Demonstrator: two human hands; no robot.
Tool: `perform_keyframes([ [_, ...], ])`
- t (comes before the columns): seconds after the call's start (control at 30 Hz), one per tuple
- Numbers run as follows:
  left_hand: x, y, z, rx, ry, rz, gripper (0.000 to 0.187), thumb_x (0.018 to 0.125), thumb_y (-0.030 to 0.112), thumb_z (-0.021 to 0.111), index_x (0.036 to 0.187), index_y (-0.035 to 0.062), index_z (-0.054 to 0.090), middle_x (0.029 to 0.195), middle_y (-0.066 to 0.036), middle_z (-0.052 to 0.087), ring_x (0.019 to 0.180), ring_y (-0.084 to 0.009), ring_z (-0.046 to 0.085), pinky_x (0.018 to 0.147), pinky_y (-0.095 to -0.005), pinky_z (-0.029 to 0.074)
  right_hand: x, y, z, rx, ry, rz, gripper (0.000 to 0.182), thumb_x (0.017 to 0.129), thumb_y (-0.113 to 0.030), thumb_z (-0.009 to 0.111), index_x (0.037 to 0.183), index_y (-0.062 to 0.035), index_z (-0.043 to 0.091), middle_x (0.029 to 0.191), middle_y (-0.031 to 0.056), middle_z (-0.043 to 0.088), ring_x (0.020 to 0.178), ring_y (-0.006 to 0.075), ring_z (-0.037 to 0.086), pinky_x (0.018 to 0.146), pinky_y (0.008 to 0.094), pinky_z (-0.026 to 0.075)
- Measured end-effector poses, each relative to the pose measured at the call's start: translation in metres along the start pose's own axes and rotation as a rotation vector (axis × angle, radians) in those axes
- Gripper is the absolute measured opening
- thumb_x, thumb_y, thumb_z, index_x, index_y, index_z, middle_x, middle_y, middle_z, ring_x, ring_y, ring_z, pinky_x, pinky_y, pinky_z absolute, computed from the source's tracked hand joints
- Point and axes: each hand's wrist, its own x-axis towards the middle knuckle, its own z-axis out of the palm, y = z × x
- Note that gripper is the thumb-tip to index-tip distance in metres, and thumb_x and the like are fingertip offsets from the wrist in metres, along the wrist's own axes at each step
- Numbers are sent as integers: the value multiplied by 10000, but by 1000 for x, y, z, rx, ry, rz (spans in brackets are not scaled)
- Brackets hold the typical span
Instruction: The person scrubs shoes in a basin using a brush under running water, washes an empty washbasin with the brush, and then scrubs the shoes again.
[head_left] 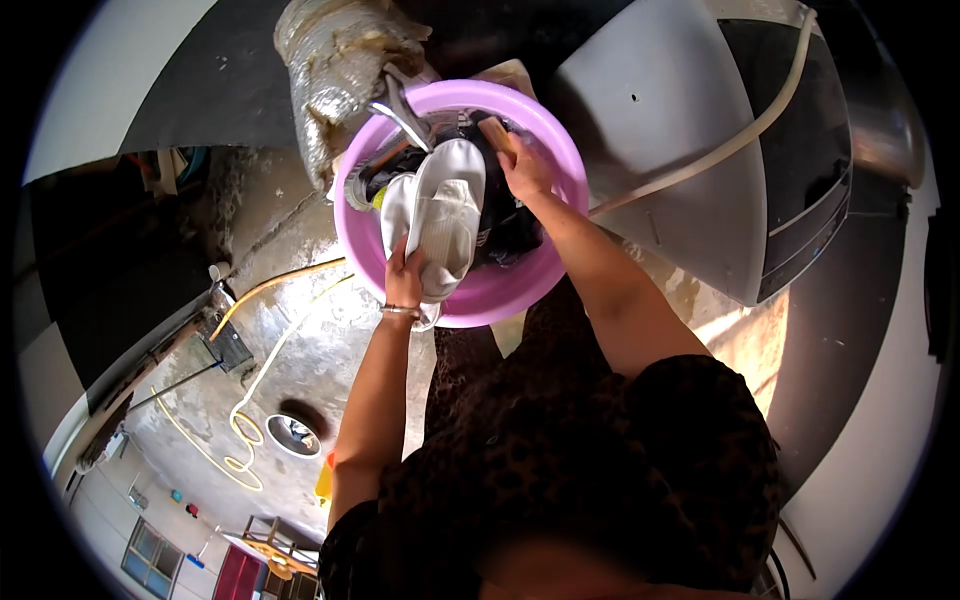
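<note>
A pink basin (572, 190) holds dark wet cloth (515, 228). Over its left half lies a white shoe (462, 165), its opening facing up, with another white shoe (396, 205) beside and partly under it. My left hand (404, 278) grips the white shoes at their near end. In my right hand (527, 175), closed around it, is a wooden brush (494, 134); its bristles are hidden. The brush is just right of the shoe's far end, apart from it. A metal faucet (402, 112) reaches over the basin's far left rim.
Plastic-wrapped pipework (345, 75) stands behind the basin. On the right is a grey-white appliance (670, 130) with a pale hose (750, 140) across it. A yellow hose (270, 290) and a small round bowl (293, 436) are on the concrete floor at left.
</note>
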Motion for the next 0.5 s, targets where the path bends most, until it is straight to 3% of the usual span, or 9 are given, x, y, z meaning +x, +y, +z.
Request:
perform_keyframes([
  [0.1, 9, -7, -10, 480, 5, 30, 447, 764, 161, 564, 1187, 23, 518, 998, -172, 608, 935, -316, 581, 807, -346, 455, 2, 7, 9, -131, -122, 22, 490, 876, -347, 490, 1331, -245, 341, 1165, 136, 530, 1012, 345, 536, 839, 444, 434],
  [0.13, 11, 9, -5, 811, -6, 50, 562, 729, 181, 560, 1267, 70, 441, 1077, -209, 569, 1001, -384, 546, 838, -402, 450, 6, 7, 16, -121, -144, 47, 484, 877, -351, 487, 1329, -243, 349, 1154, 133, 536, 1005, 343, 539, 835, 438, 438],
  [0.23, 8, 53, 30, 1131, 29, -82, 665, 728, 221, 552, 1333, 71, 318, 1159, -197, 529, 1010, -360, 553, 850, -414, 446, 4, 19, 44, -73, -86, 18, 486, 874, -350, 491, 1331, -255, 352, 1146, 130, 536, 983, 333, 548, 813, 440, 445],
  [0.27, 15, 41, 31, 1208, 33, 11, 717, 749, 299, 549, 1353, 65, 242, 1242, -195, 472, 1020, -343, 555, 847, -413, 445, 4, 25, 52, -53, -43, -11, 490, 872, -348, 495, 1332, -262, 349, 1146, 129, 532, 976, 330, 550, 803, 444, 447],
  [0.37, 28, 56, 42, 1227, 34, -77, 682, 781, 402, 544, 1312, 49, 299, 1191, -186, 522, 1013, -349, 562, 838, -409, 451, 0, 8, 28, -121, -227, 87, 536, 862, -325, 520, 1351, -257, 312, 1172, 142, 507, 1016, 345, 524, 842, 458, 427],
  [0.47, 38, 77, 47, 1217, -26, -230, 683, 792, 513, 526, 1274, 59, 359, 1123, -167, 577, 992, -351, 576, 832, -407, 459, -4, 18, 21, -169, -143, -71, 489, 874, -342, 486, 1333, -239, 353, 1188, 160, 512, 1059, 342, 513, 860, 456, 420],
  [0.5, 44, 71, 44, 1213, -11, -192, 707, 784, 543, 519, 1272, 55, 366, 1098, -181, 586, 988, -358, 577, 834, -412, 457, 1, 17, 23, -129, -206, -17, 471, 878, -354, 470, 1323, -234, 372, 1183, 163, 520, 1064, 343, 513, 872, 452, 413],
])
